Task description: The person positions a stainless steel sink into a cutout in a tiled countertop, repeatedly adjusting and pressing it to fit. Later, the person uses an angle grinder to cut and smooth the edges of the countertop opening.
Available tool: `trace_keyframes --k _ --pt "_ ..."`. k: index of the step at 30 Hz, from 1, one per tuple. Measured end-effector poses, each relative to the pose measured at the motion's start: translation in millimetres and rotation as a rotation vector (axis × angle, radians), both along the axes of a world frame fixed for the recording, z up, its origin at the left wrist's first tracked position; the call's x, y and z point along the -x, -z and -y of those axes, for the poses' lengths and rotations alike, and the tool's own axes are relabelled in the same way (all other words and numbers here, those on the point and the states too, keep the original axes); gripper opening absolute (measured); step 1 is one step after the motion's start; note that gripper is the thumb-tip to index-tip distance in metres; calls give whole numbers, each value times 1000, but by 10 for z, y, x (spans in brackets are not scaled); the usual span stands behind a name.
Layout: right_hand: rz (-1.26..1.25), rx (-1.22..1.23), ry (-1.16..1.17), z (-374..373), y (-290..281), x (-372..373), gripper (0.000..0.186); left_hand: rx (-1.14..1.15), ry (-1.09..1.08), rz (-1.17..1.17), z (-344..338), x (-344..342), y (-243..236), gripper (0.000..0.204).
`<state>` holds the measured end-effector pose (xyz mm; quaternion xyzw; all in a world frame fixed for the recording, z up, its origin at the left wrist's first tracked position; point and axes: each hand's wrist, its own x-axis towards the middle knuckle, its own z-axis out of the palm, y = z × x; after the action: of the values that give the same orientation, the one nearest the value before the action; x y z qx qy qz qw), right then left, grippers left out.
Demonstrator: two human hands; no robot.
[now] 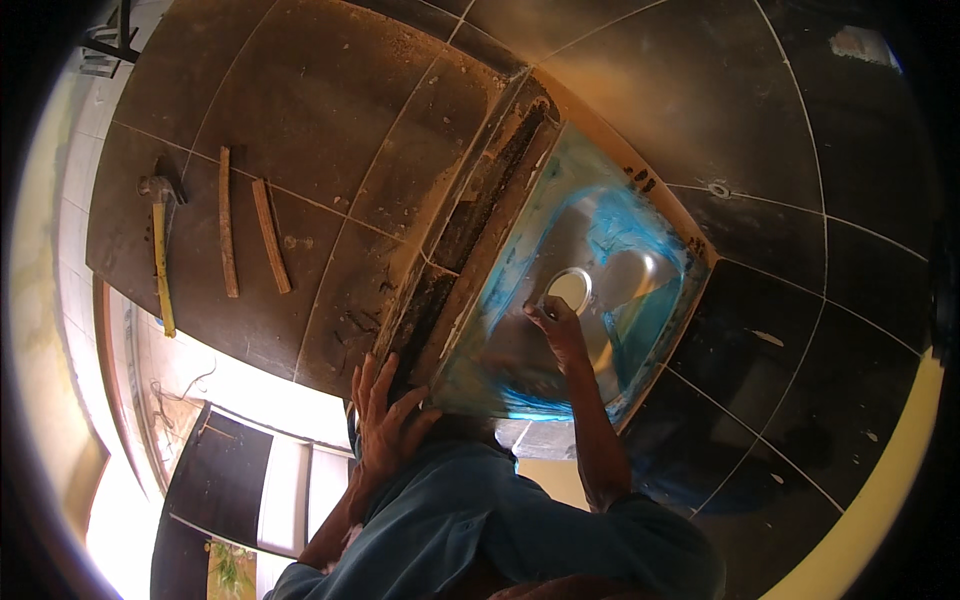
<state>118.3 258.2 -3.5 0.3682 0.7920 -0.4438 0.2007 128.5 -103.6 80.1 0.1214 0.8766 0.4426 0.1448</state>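
A metal sink (572, 165), partly covered in loose blue protective film (625, 225), lies in an opening in the dark tiled counter. A round drain hole (570, 290) pierces its basin. My right hand (556, 325) reaches into the basin, its fingers curled closed at the near-left edge of that hole, gripping the sink there. Some fingertips are hidden. My left hand (385, 415) rests with fingers spread on the counter's near edge, left of the sink's near corner, holding nothing.
On the dusty tiles to the left lie a hammer (162, 250) with a yellow handle and two wooden strips (228, 220). A rough, dirty gap (465, 245) runs along the sink's left side. Dark wall tiles (750, 330) stand to the right.
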Motion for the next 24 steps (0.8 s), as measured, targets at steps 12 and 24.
trace_keyframes --k 12,24 --pt "57 -46 -38 -30 -45 24 53 -18 -31 48 -30 82 -92 45" --pt "41 -447 -240 245 -592 -85 69 -70 -144 73 248 -322 3 41"
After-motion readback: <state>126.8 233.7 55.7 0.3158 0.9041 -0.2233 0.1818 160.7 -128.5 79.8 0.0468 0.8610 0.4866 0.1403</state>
